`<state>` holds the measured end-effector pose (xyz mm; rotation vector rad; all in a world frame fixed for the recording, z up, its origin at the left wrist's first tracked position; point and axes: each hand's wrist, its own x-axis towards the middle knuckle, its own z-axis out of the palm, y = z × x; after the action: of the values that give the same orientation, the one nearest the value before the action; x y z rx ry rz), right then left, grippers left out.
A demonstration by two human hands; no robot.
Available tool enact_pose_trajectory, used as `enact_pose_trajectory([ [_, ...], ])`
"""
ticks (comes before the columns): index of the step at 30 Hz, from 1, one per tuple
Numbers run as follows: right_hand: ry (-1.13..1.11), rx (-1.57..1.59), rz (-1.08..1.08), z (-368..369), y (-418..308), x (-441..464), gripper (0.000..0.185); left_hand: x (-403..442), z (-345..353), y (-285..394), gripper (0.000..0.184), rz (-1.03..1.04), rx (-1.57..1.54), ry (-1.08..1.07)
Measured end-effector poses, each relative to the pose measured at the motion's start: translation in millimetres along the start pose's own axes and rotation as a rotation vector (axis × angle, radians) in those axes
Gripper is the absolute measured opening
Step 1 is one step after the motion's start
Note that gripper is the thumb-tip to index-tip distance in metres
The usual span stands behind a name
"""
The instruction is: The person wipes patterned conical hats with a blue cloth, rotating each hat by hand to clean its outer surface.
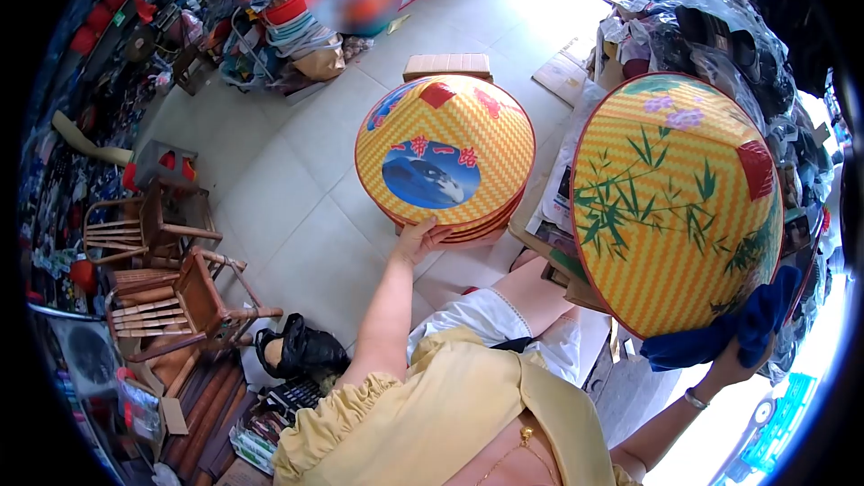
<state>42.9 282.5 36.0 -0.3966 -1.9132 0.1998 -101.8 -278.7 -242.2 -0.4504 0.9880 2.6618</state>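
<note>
My left hand (pixel 420 241) is closed on the near rim of a yellow woven conical hat (pixel 504 153), which bears a blue picture, red Chinese characters and a red patch at its peak. Several more hats are stacked beneath it, only their rims showing. At the right, my right hand (pixel 751 355) grips a dark blue cloth (pixel 693 342) against the lower edge of a larger-looking yellow conical hat (pixel 630 279), painted with green bamboo and purple flowers. Most of that hand's fingers are hidden behind the cloth.
Two small bamboo chairs (pixel 184 306) stand at the left, beside a black plastic bag (pixel 301 351). Plastic-wrapped goods (pixel 711 9) are piled along the right. Behind the hat stack lies a cardboard box (pixel 447 67) on the tiled floor (pixel 297 180). Crowded shelves line the far left.
</note>
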Motion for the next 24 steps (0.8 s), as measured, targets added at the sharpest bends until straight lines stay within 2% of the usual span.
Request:
enact_pose_trajectory([
  [2, -0.006, -0.026, 0.014, 0, 2, -2, 0.05, 4, 1, -9, 0.029, 0.031, -0.031, 0.124],
  [5, -0.028, -0.031, 0.078, -3, 9, -9, 0.049, 0, 2, -8, 0.031, 0.04, 0.042, 0.139],
  [7, 0.011, 0.045, 0.088, -1, 4, -14, 0.048, -9, 9, -1, 0.031, -0.028, 0.095, 0.095],
  [8, 0.025, 0.104, 0.121, -2, 0, -15, 0.046, -13, 5, 0, 0.039, -0.058, 0.174, 0.02],
  [9, 0.029, 0.124, 0.083, -4, -4, -13, 0.046, -18, 1, 2, 0.045, -0.207, 0.219, -0.054],
  [10, 0.034, 0.146, 0.044, -7, -5, -10, 0.047, -28, 9, 4, 0.049, -0.272, 0.395, -0.069],
  [11, 0.059, 0.159, 0.052, -10, -3, -6, 0.052, -32, 11, 7, 0.039, -0.392, 0.507, -0.157],
  [12, 0.082, 0.127, 0.056, -14, -4, 0, 0.052, -36, 33, 9, 0.039, -0.407, 0.519, -0.191],
  [14, 0.19, -0.003, 0.06, -24, -16, 19, 0.058, -55, 91, 14, 0.022, -0.333, 0.866, -0.155],
  [15, 0.235, -0.069, 0.072, -28, -23, 29, 0.062, -57, 115, 9, 0.012, -0.152, 0.776, -0.221],
  [16, 0.267, -0.135, 0.095, -28, -35, 37, 0.065, -59, 143, 7, 0.012, -0.163, 0.785, -0.248],
  [17, 0.275, 0.073, 0.136, -20, -49, 39, 0.065, -62, 175, 6, 0.014, 0.108, 0.799, -0.333],
  [18, 0.207, 0.149, 0.013, -14, -68, 43, 0.066, -65, 208, 8, 0.015, 0.383, 0.795, -0.414],
  [19, 0.129, 0.233, -0.103, -8, -86, 48, 0.066, -71, 241, 14, 0.022, 0.474, 1.019, -0.352],
  [20, -0.032, 0.173, -0.371, -6, -108, 56, 0.066, -73, 273, 15, 0.022, 0.478, 1.019, -0.38],
  [21, -0.242, 0.254, -0.415, 0, -129, 59, 0.061, -73, 304, 15, 0.025, 0.806, 1.095, -0.466],
  [22, -0.47, 0.266, -0.416, 5, -144, 57, 0.065, -71, 331, 15, 0.028, 1.145, 1.144, -0.55],
  [24, -0.577, 0.212, -0.497, 25, -157, 40, 0.065, -69, 373, 14, 0.031, 1.192, 1.087, -0.605],
])
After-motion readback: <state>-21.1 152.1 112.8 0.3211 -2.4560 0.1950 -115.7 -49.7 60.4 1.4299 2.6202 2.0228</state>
